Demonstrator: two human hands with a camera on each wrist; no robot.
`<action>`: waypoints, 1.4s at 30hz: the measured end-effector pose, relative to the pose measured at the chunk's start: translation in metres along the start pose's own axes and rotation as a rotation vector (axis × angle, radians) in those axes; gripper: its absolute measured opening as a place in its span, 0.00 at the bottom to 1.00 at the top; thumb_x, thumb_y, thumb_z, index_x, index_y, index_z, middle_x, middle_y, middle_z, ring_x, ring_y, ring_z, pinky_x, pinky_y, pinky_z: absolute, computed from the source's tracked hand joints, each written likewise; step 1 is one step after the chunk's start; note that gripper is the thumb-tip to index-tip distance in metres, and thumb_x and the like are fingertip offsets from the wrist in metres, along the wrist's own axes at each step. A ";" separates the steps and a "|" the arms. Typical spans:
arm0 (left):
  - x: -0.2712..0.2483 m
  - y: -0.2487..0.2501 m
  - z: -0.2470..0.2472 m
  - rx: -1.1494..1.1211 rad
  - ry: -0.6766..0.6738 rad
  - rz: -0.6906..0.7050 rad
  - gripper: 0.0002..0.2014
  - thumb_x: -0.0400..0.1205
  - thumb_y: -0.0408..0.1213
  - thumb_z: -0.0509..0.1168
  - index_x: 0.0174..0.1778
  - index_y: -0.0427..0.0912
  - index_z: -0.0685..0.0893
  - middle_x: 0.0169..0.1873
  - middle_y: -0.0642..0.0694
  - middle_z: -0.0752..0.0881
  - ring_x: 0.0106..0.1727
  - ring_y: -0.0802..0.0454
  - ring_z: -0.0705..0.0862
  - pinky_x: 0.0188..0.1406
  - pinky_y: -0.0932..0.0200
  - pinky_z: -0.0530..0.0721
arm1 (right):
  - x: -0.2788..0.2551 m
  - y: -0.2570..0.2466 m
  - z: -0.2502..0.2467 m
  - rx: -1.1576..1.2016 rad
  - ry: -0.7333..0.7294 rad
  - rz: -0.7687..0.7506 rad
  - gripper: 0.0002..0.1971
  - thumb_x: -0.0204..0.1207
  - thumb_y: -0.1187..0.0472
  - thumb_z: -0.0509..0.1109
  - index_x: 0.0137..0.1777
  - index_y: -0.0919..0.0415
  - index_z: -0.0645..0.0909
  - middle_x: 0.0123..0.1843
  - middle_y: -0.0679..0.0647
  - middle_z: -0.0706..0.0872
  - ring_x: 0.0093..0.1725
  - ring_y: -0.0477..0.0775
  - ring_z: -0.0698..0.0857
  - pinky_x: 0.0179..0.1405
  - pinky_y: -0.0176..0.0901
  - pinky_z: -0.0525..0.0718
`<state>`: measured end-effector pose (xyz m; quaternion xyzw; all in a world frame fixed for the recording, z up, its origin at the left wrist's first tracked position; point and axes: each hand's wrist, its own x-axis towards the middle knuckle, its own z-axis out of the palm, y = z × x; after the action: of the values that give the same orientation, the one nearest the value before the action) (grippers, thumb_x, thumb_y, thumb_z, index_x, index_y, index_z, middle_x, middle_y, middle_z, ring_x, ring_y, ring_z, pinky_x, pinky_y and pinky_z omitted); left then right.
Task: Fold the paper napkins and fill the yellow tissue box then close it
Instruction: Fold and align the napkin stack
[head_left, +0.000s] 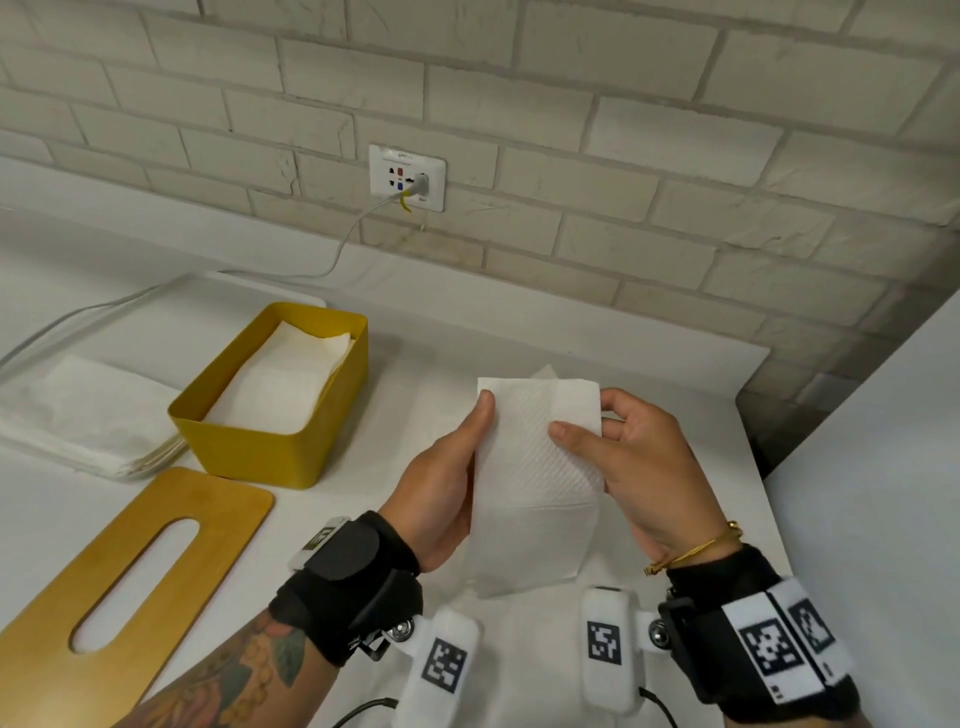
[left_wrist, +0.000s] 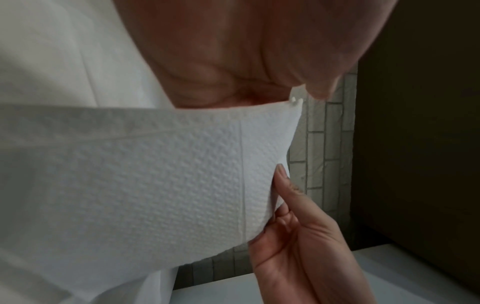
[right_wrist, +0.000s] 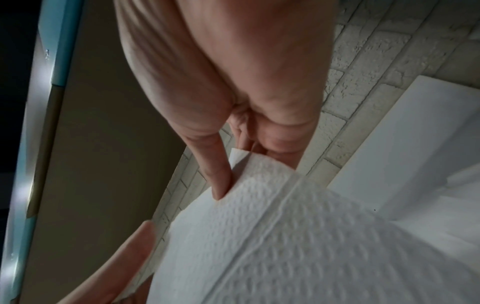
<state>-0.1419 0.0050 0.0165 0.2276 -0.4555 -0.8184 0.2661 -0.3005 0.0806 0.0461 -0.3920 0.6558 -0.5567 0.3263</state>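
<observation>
**A:** What have I got in the hands right now?

**B:** One napkin (head_left: 537, 467), held up above the table (head_left: 675, 364) between both hands. Your left hand (head_left: 447, 467) has its thumb on the front of the left edge with the fingers curled behind; your right hand (head_left: 639, 462) pinches the right edge, thumb on the front face, fingers behind.

**A:** And the box (head_left: 270, 452)?

**B:** Well off to the left, open, with folded napkins lying inside. The lid (head_left: 130, 566) lies flat just in front of it, and the stack (head_left: 78, 415) of unfolded napkins sits beside its left wall.

**A:** I'd judge this one is mid-fold. What worries you?

**B:** Mainly the paper itself. It's thin and embossed (a crease line already shows across the lower part), so if I pull my hands apart too hard it could tear at the pinch points. If one thumb lets go early, the loose half will flop and the edges won't line up.

**A:** And carrying it over?

**B:** A sloppy fold could spring open on the way and sit crooked in the box, which might keep the lid from seating.
</observation>
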 end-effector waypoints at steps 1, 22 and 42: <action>0.000 -0.001 -0.001 0.015 0.008 -0.001 0.26 0.87 0.58 0.52 0.71 0.47 0.83 0.64 0.44 0.90 0.66 0.47 0.88 0.67 0.48 0.83 | 0.000 0.001 0.001 0.003 0.003 0.005 0.11 0.77 0.63 0.79 0.57 0.55 0.86 0.47 0.54 0.95 0.49 0.57 0.94 0.60 0.68 0.88; 0.004 0.014 -0.012 0.152 0.188 0.179 0.20 0.90 0.49 0.58 0.67 0.39 0.86 0.59 0.38 0.91 0.61 0.38 0.90 0.65 0.39 0.85 | -0.006 0.034 0.033 0.085 -0.185 0.124 0.18 0.72 0.64 0.83 0.62 0.58 0.88 0.56 0.53 0.94 0.57 0.55 0.92 0.65 0.60 0.88; 0.002 0.017 -0.073 -0.050 0.390 0.194 0.09 0.89 0.41 0.62 0.59 0.46 0.87 0.48 0.46 0.93 0.46 0.49 0.93 0.45 0.51 0.93 | -0.021 0.067 -0.011 -0.075 -0.172 0.393 0.03 0.79 0.67 0.75 0.50 0.66 0.87 0.39 0.61 0.92 0.33 0.54 0.90 0.36 0.45 0.88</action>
<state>-0.0946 -0.0491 -0.0037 0.3299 -0.3947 -0.7406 0.4324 -0.3101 0.1088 -0.0185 -0.3143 0.7095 -0.4221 0.4687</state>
